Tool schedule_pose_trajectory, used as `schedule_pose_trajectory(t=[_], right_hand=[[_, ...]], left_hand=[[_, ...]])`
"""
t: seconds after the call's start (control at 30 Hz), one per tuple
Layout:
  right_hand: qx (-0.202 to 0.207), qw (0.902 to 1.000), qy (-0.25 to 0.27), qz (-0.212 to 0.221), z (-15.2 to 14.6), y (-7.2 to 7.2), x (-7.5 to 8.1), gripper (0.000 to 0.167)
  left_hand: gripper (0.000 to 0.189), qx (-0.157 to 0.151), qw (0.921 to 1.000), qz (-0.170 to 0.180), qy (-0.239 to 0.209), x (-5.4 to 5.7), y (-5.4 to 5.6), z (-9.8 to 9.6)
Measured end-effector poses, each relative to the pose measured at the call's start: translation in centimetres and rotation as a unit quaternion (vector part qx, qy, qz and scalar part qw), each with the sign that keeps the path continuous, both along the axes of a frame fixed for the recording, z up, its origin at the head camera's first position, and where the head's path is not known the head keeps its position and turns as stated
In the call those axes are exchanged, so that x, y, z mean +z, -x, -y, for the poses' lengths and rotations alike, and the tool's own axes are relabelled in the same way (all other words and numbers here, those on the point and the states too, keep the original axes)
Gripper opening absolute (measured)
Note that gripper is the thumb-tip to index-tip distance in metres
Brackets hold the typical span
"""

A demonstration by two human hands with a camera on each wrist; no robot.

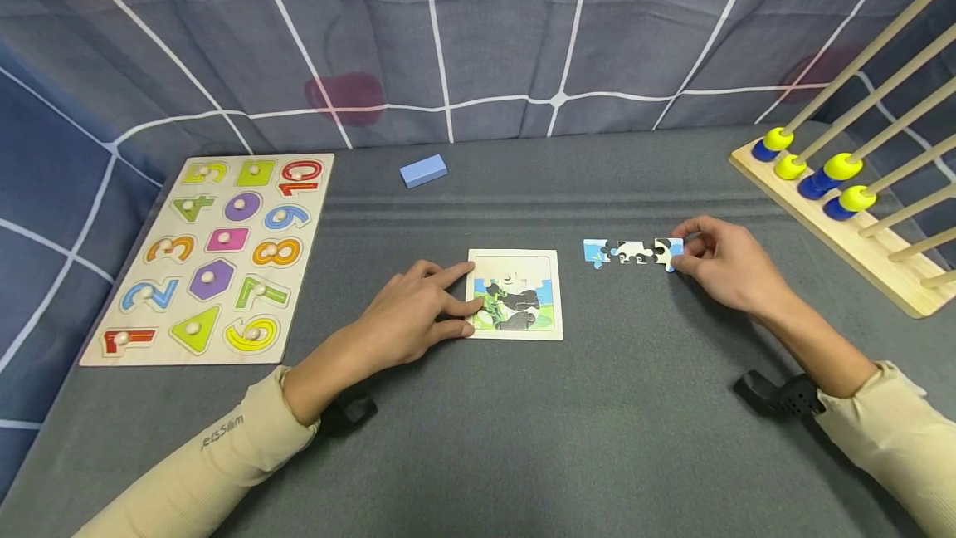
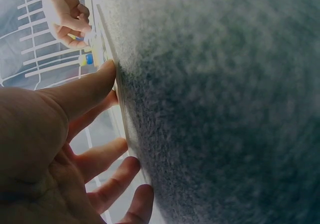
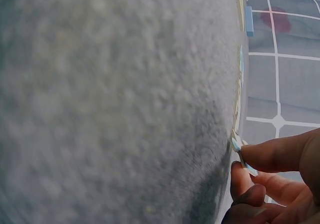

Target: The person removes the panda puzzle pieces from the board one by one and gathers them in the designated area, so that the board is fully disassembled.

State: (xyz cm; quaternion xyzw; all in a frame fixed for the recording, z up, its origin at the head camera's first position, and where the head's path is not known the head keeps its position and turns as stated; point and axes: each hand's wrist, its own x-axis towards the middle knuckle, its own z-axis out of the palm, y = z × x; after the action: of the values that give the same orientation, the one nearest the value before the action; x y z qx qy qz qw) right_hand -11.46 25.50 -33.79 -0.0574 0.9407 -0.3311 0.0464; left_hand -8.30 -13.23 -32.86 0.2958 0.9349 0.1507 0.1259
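My left hand (image 1: 409, 318) rests with extended, spread fingers on the left edge of a small panda jigsaw board (image 1: 515, 265). The lower part of the board carries fitted pieces of a panda with green leaves; a pale strip of bare wood shows at its top. To the right of it three loose pieces lie in a row: a blue jigsaw piece (image 1: 595, 251), a black-and-white jigsaw piece (image 1: 632, 253) and a blue, black and white jigsaw piece (image 1: 665, 252). My right hand (image 1: 728, 266) pinches that last piece between thumb and finger; it appears tilted in the right wrist view.
A wooden number-and-shape peg board (image 1: 309, 264) lies at the left. Near the back curtain (image 1: 500, 40) sits a blue block (image 1: 423, 171). On the right stands a wooden rack (image 1: 829, 227) with upright rods and yellow and blue beads.
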Motion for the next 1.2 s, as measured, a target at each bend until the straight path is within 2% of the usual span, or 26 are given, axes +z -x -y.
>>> schedule_pose_trajectory(t=[0.3,0.6,0.9,1.2], right_hand=[[0.03,0.999,-0.027,-0.021,-0.36,0.23,-0.36,0.029],[0.038,0.9987,-0.034,-0.008,-0.45,0.54,-0.51,0.03],[0.048,0.9986,-0.018,-0.01,-0.56,0.34,-0.48,0.03],[0.048,0.9985,0.023,-0.005,0.32,-0.36,0.24,0.033]], left_hand=[[0.033,-0.003,1.0,-0.001,-0.001,0.08,0.04,0.0],[0.033,-0.001,1.0,0.002,0.0,0.06,0.04,-0.04],[0.034,0.002,1.0,-0.001,-0.005,0.08,-0.02,-0.09],[0.041,0.012,0.9994,-0.006,-0.031,-0.13,0.09,-0.19]])
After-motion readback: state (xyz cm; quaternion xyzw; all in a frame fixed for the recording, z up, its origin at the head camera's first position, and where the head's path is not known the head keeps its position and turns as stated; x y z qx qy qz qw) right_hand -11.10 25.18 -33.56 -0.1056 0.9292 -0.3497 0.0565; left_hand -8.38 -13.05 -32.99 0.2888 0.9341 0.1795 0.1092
